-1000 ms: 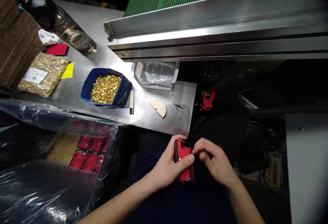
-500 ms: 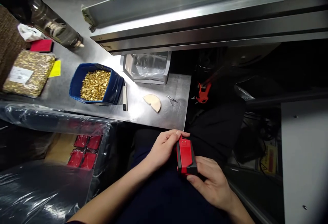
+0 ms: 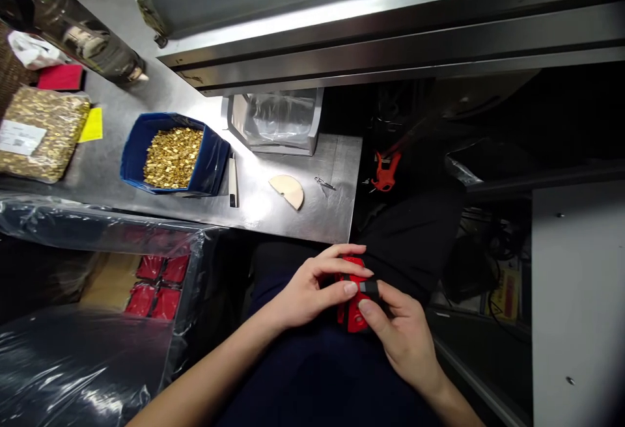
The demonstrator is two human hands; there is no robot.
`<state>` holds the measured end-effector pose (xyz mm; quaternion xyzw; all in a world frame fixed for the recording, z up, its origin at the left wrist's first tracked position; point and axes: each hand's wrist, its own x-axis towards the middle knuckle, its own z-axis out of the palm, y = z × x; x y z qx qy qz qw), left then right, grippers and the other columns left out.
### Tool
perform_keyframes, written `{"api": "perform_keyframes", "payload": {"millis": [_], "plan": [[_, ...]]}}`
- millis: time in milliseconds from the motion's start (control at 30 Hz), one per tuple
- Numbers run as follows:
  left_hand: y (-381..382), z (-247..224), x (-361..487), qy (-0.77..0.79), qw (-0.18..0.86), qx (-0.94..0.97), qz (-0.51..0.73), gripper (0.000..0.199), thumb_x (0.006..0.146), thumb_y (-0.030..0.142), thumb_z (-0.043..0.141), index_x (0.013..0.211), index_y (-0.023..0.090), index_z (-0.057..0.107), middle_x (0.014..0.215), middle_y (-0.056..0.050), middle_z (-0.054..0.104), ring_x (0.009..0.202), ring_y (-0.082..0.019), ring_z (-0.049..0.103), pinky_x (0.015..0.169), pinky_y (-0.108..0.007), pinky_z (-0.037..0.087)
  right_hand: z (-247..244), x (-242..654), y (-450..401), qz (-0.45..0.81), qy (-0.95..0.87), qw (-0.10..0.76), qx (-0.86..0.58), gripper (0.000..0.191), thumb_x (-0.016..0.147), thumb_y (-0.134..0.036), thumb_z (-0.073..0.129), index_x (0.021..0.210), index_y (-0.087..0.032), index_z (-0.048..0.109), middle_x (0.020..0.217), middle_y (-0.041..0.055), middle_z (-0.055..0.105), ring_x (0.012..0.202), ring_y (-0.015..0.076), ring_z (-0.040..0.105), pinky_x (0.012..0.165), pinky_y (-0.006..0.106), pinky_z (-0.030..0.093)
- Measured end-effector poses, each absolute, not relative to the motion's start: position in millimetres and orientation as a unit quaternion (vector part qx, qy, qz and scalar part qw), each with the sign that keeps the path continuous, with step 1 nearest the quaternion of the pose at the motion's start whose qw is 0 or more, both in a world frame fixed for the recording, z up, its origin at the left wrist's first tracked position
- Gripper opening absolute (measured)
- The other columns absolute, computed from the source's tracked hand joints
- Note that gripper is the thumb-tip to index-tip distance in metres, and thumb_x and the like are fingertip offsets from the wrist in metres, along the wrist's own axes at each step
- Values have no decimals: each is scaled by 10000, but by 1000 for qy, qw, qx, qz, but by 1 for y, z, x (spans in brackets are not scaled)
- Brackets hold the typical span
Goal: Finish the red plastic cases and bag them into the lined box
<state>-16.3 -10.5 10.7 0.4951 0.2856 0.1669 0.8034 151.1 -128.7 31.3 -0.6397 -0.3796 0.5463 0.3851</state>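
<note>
A small red and black device is held between both hands above my lap, just off the table's front corner. My left hand grips it from the left, thumb on its near face and fingers over its top. My right hand pinches its right side between thumb and fingers. On the metal table beyond lie a cream half-disc, a small metal tool and a white-handled knife. A blue bin holds small brass-coloured parts.
Lined grey bin, bottle and bag of brass parts stand on the table. A metal beam crosses above. Plastic-lined box with red items is at left; orange-handled tool lies beyond the table's right edge.
The red and black device has been turned to show another face. My left fingers have moved over its top, and my right hand has shifted slightly up. The whole view has shifted slightly.
</note>
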Motion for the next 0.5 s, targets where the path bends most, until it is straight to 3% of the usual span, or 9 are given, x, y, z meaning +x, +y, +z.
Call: {"api": "perform_keyframes", "payload": {"millis": [133,267,400,500], "plan": [[-20,10,-4,337,759,507,232,193,973,333,673,1046,251,831,1230,-79,761,1239,-283,635,1195,-470,370,29,147,-129,518,-392,363,-668,265,1015,-419,595,911,-195,692,836,5,693,740,156,631,685,261,477],[-26,11,8,405,725,495,255,259,999,337,632,905,222,844,1065,-65,815,1117,-260,699,1219,-478,332,24,144,-132,513,-399,349,-675,284,1011,-434,599,902,-189,689,787,1,654,706,147,581,659,260,448],[-25,10,5,413,755,457,227,508,1078,441,433,874,217,841,1150,-79,799,1290,-288,616,1194,-480,364,24,142,-132,522,-386,351,-675,310,1009,-437,599,831,-189,657,834,21,690,750,163,612,674,264,456],[-23,8,-3,369,775,466,214,392,1044,455,517,1007,229,835,1297,-74,744,1372,-301,551,1218,-479,337,27,142,-129,521,-380,349,-681,315,1006,-452,601,835,-193,659,836,21,698,743,167,626,657,266,452]]}}
